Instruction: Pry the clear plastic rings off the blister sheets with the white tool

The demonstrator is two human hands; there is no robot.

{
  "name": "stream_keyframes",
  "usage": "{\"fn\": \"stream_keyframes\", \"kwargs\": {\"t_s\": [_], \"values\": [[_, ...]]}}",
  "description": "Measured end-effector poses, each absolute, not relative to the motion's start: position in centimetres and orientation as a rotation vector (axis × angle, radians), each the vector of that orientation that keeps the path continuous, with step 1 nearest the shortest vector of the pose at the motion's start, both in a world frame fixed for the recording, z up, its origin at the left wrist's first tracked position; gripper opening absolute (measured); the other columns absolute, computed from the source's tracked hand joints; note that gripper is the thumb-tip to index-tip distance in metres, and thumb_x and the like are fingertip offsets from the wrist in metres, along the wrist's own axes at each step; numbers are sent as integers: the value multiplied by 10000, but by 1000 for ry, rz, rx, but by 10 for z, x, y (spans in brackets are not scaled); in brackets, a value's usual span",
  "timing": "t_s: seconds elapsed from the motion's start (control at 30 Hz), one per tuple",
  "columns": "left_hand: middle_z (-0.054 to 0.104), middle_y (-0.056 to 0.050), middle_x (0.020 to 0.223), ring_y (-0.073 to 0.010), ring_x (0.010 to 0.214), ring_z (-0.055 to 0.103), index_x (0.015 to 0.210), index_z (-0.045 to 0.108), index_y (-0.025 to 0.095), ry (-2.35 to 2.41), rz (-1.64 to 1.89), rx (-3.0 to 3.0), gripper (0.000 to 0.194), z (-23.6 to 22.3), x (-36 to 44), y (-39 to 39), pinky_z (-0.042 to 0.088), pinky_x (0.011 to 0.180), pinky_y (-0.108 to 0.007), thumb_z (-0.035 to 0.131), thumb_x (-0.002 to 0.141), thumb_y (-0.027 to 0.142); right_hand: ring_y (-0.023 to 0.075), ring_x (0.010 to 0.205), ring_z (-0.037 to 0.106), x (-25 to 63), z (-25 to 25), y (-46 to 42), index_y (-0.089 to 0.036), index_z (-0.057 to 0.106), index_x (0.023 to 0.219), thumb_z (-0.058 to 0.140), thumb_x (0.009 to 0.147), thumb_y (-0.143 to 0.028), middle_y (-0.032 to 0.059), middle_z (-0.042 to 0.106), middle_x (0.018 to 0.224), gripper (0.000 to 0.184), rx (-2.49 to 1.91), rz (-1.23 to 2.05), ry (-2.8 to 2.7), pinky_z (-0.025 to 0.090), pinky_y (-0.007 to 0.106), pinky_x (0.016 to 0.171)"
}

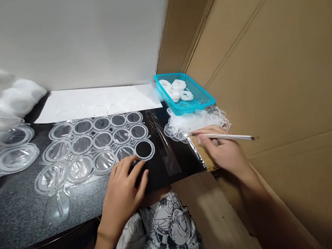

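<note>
My left hand (pixel 127 183) lies palm down with its fingers spread, the fingertips on the near right corner of a translucent sheet of joined rings (pixel 81 144). The corner ring beside those fingertips has a bare black middle, while most others show shiny film inside. In my right hand (pixel 224 149) is a slim white pen-like tool (pixel 230 136), pinched between thumb and fingers, its dark end pointing right. Its other end is at the edge of a heap of thin clear rings (pixel 196 121); that working tip is too small to make out.
A turquoise basket (pixel 195 105) holding white rings stands behind the heap. White paper (pixel 99 100) lies along the wall. At the left are a bulky plastic bag (pixel 5 93) and another ring sheet (pixel 2 160). Cardboard (pixel 282 65) rises along the right side.
</note>
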State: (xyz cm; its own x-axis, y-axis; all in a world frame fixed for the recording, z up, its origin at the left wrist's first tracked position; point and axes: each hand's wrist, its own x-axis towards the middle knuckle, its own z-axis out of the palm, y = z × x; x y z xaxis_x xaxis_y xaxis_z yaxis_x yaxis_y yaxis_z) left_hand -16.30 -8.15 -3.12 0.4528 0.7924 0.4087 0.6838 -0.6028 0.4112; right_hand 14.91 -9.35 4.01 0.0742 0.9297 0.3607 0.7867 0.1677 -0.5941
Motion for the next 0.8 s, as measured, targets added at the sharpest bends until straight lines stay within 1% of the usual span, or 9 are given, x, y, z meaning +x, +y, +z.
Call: {"fn": "stream_keyframes", "kwargs": {"t_s": [0.1,0.17,0.3,0.4,0.53,0.7,0.8], "values": [[646,-118,1240,-291,1155,604,1224,657,183,1341,945,2521,225,-34,-169,-85,490,1005,-481,587,1014,225,183,1055,712,103,41,-76,-285,782,1137,590,1035,-311,29,768,1149,218,-1390,611,-1960,548,339,968],[649,-126,1232,-298,1155,608,1216,650,169,1375,959,2542,222,-37,-174,-90,495,1008,-488,600,1002,206,177,1073,715,73,37,-58,-278,782,1143,604,1030,-287,21,777,1168,211,-1233,806,-2079,543,335,992],[650,-150,1265,-319,1223,601,1217,641,146,1386,1009,2533,236,-42,-181,-97,505,1053,-496,613,984,169,181,1108,714,33,18,-23,-242,789,1090,624,1016,-273,21,793,1135,183,-1067,985,-2158,522,342,1048],[669,-146,1251,-320,1212,616,1217,640,151,1430,1036,2488,237,-43,-182,-100,518,1056,-504,616,981,161,185,1091,720,22,1,-9,-231,793,1053,624,1014,-281,28,797,1111,181,-1006,1060,-2184,530,351,1034],[685,-146,1244,-327,1222,621,1234,636,151,1446,1042,2474,256,-43,-181,-101,529,1059,-511,616,979,161,186,1058,724,23,-13,-6,-224,796,1035,641,1004,-284,30,800,1091,168,-977,1078,-2151,537,352,1010],[696,-155,1234,-327,1215,632,1216,644,128,1450,1035,2478,245,-43,-180,-102,533,1061,-509,617,974,154,183,1079,712,24,-14,-8,-248,795,1044,633,1013,-301,18,793,1093,173,-1017,1011,-2186,514,360,1039],[693,-157,1254,-326,1227,630,1229,639,134,1459,1020,2478,253,-43,-180,-103,531,1066,-507,604,980,158,181,1067,713,22,-13,-7,-244,784,1051,620,1022,-296,21,791,1079,174,-981,971,-2236,522,365,1030]]}}
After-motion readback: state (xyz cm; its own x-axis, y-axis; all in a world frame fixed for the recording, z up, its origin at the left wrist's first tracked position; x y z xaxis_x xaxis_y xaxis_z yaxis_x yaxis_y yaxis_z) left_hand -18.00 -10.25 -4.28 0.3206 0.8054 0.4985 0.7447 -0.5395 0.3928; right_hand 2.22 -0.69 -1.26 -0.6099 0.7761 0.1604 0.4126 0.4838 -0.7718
